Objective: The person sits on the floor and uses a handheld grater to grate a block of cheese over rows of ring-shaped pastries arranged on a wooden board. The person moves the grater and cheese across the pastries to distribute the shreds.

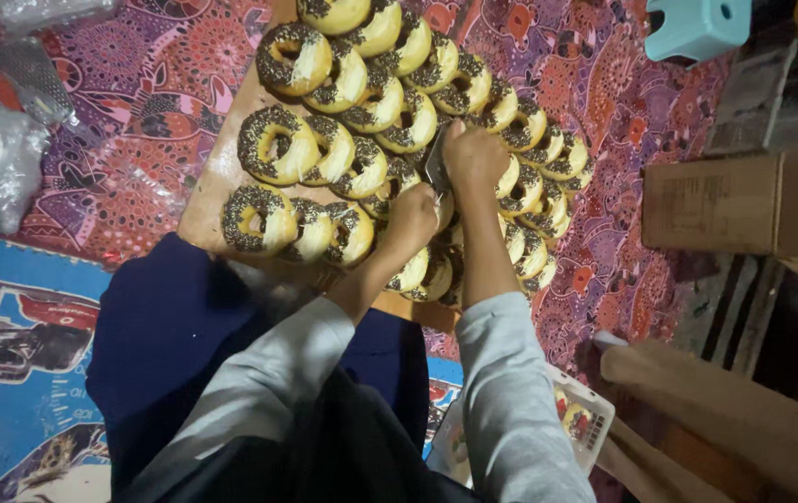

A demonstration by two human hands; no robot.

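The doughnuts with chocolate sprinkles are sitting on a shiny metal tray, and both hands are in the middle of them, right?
Not quite. The doughnuts sit on a wooden board, not a metal tray. The head view shows that. The left hand and the right hand are indeed among them.

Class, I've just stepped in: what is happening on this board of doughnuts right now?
A person in grey sleeves leans over a wooden board laid on a patterned purple cloth. Overlapping rows of ring doughnuts topped with dark sprinkles cover it. The right hand grips a small metal tool among the doughnuts, while the left hand rests closed right beside it, on the middle rows. A turquoise plastic stool sits off to one side.
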